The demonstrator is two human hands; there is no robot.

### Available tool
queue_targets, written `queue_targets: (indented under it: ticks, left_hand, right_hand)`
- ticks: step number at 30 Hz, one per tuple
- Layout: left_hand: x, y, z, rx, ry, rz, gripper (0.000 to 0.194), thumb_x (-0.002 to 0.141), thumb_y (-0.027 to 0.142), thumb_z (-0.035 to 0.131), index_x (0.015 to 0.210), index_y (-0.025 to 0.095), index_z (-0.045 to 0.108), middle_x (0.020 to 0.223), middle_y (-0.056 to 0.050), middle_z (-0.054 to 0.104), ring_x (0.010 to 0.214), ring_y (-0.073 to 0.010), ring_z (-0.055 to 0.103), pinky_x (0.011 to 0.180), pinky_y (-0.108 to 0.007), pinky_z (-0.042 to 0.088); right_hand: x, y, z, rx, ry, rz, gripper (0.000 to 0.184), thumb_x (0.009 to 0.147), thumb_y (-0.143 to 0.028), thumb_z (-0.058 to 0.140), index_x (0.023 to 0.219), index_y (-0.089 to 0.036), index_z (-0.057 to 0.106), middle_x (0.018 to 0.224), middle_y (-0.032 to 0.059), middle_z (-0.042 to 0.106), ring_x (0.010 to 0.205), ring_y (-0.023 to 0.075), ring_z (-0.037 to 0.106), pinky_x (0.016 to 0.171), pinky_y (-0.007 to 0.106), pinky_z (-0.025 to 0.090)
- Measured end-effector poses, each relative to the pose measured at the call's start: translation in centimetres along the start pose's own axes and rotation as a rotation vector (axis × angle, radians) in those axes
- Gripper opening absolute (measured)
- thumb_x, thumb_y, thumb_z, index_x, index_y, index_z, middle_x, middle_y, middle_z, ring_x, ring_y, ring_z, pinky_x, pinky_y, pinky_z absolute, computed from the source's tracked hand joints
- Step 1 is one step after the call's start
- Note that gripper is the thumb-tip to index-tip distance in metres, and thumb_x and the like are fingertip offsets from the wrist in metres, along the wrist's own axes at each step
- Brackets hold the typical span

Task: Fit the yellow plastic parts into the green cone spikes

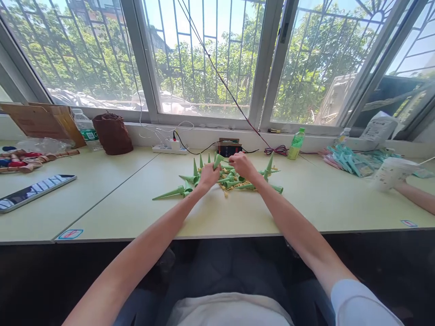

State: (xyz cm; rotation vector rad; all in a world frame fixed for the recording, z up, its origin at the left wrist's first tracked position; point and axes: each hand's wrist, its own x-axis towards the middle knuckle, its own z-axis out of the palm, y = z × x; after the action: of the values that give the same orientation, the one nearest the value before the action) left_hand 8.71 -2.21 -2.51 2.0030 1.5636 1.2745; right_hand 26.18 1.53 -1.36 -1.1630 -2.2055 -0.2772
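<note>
A pile of green plastic cones (231,184) lies at the middle of the table, some standing on end and some on their sides. Small yellow pieces (225,193) are scattered among them. My left hand (210,174) is closed around a green cone (218,160), its wide end raised toward the right. Just to the right, above the pile, my right hand (242,164) has its fingers pinched together close to that cone's wide end. Whatever sits between those fingertips is too small to make out. One long cone (168,194) points left at the near side of the pile.
On the left lie a tablet (37,192), a brown bag (112,133) and wooden toys (23,160). A power strip (170,148) and a black box (229,148) stand by the window. To the right are a green bottle (296,144), teal packets (356,160) and another person's arm (416,195).
</note>
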Motion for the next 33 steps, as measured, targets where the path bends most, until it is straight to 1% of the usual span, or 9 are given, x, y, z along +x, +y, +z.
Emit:
queue_targets:
  ticks: [4, 9, 12, 15, 19, 22, 26, 29, 33]
  left_hand:
    - [-0.2, 0.1, 0.0, -0.036, 0.086, -0.018, 0.029, 0.087, 0.037, 0.048, 0.069, 0.018, 0.060, 0.061, -0.002, 0.057, 0.060, -0.0153, 0.052, 0.057, -0.027, 0.035]
    - [-0.3, 0.7, 0.1, -0.117, 0.132, -0.068, 0.027, 0.082, 0.043, 0.057, 0.078, 0.017, 0.059, 0.069, -0.002, 0.060, 0.062, -0.0142, 0.053, 0.060, -0.025, 0.038]
    - [-0.4, 1.1, 0.1, -0.183, 0.143, -0.070, 0.032, 0.084, 0.049, 0.057, 0.084, 0.017, 0.059, 0.073, -0.003, 0.061, 0.065, -0.0143, 0.054, 0.061, -0.025, 0.039]
    - [-0.5, 1.2, 0.0, -0.260, 0.149, -0.077, 0.038, 0.086, 0.055, 0.055, 0.093, 0.017, 0.058, 0.067, -0.001, 0.056, 0.061, -0.0138, 0.051, 0.059, -0.025, 0.037]
    - [-0.6, 1.2, 0.0, -0.412, 0.091, -0.055, 0.040, 0.088, 0.058, 0.051, 0.098, 0.020, 0.056, 0.056, 0.005, 0.042, 0.049, -0.0112, 0.041, 0.050, -0.023, 0.032]
    - [-0.7, 1.2, 0.2, -0.524, 0.058, -0.014, 0.038, 0.089, 0.059, 0.048, 0.100, 0.023, 0.055, 0.052, 0.007, 0.035, 0.043, -0.0094, 0.033, 0.045, -0.022, 0.027]
    - [-0.9, 1.2, 0.6, -0.591, -0.025, 0.012, 0.037, 0.087, 0.059, 0.052, 0.100, 0.025, 0.055, 0.048, 0.009, 0.027, 0.038, -0.0077, 0.024, 0.041, -0.022, 0.019]
    - [-1.0, 1.2, 0.7, -0.622, -0.084, 0.001, 0.039, 0.084, 0.059, 0.056, 0.102, 0.024, 0.054, 0.047, 0.010, 0.024, 0.037, -0.0069, 0.020, 0.039, -0.022, 0.016]
    - [-1.1, 1.4, 0.8, -0.657, -0.132, -0.002, 0.037, 0.083, 0.057, 0.058, 0.097, 0.023, 0.053, 0.047, 0.010, 0.027, 0.036, -0.0060, 0.022, 0.037, -0.020, 0.019]
  right_hand:
    - [1.6, -0.5, 1.7, -0.062, -0.033, -0.014, 0.015, 0.090, -0.017, 0.058, 0.091, -0.015, 0.072, 0.092, 0.0124, 0.068, 0.089, 0.0225, 0.053, 0.081, 0.033, 0.039]
    - [1.3, -0.4, 2.6, -0.033, -0.161, 0.019, 0.015, 0.088, -0.016, 0.060, 0.096, -0.015, 0.073, 0.096, 0.0123, 0.071, 0.091, 0.0221, 0.055, 0.080, 0.031, 0.038]
    - [0.7, -0.2, 2.3, 0.018, -0.128, 0.005, 0.019, 0.088, -0.014, 0.060, 0.103, -0.015, 0.071, 0.103, 0.0125, 0.070, 0.095, 0.0225, 0.055, 0.084, 0.031, 0.039]
    - [-0.1, -0.3, 1.2, 0.060, -0.033, -0.009, 0.020, 0.088, -0.015, 0.059, 0.105, -0.014, 0.070, 0.105, 0.0126, 0.069, 0.095, 0.0225, 0.055, 0.086, 0.033, 0.039]
    - [-1.7, -0.6, -0.6, 0.150, 0.023, -0.028, 0.014, 0.087, -0.019, 0.060, 0.093, -0.013, 0.071, 0.088, 0.0088, 0.069, 0.083, 0.0186, 0.056, 0.082, 0.031, 0.040]
    - [-3.3, -0.9, -1.8, 0.245, -0.101, 0.005, 0.012, 0.084, -0.019, 0.061, 0.080, -0.014, 0.071, 0.075, 0.0041, 0.067, 0.071, 0.0141, 0.054, 0.070, 0.026, 0.039]
    - [-4.6, -1.0, -2.4, 0.311, -0.287, 0.026, 0.011, 0.079, -0.019, 0.063, 0.074, -0.015, 0.072, 0.066, 0.0004, 0.063, 0.063, 0.0112, 0.051, 0.064, 0.023, 0.036]
    - [-4.8, -0.9, -2.4, 0.320, -0.330, 0.037, 0.013, 0.077, -0.018, 0.061, 0.073, -0.014, 0.073, 0.064, -0.0003, 0.061, 0.062, 0.0105, 0.048, 0.061, 0.023, 0.034]
    - [-4.6, -0.4, -2.2, 0.298, -0.325, 0.029, 0.015, 0.074, -0.015, 0.058, 0.069, -0.014, 0.073, 0.060, -0.0004, 0.058, 0.061, 0.0105, 0.045, 0.060, 0.023, 0.032]
